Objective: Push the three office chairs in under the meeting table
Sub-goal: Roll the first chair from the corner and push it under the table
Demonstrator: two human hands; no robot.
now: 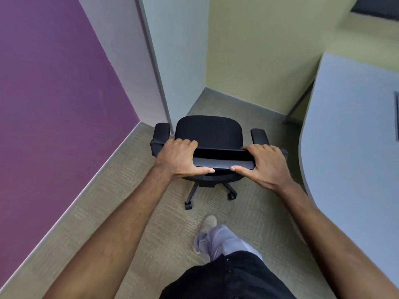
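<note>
A: Where do your hands sit right now?

B: Your left hand [180, 159] is clamped on the left end of the top edge of the black fabric office chair with padded armrests [208, 134]. The fingers curl over the far side of the backrest's top rail and the thumb [205, 170] lies along the near side, pointing toward three o'clock. Your right hand [262, 164] mirrors it on the right end: fingers draped over the rail, thumb running toward nine o'clock. The two thumb tips are near each other but apart.

A: So both grips are closed on the chair?

B: Yes, each hand wraps the rail between fingers and thumb. Both forearms reach out nearly straight from the bottom corners of the view, converging at twelve o'clock on the backrest.

A: Where is the chair relative to the table?

B: The chair stands on the beige patterned carpet [129, 190] just ahead of you, its seat facing away toward the corner. The pale blue-grey meeting table with a curved edge [345, 147] lies at about two to three o'clock of it; the chair's right armrest is near the table's rim, but the seat is not under the top. Two black castors show below the seat. A purple wall [54, 93] runs at nine o'clock, a yellow-green wall [259, 50] at one o'clock. Your shoe [208, 223] is at six o'clock of the chair.
</note>
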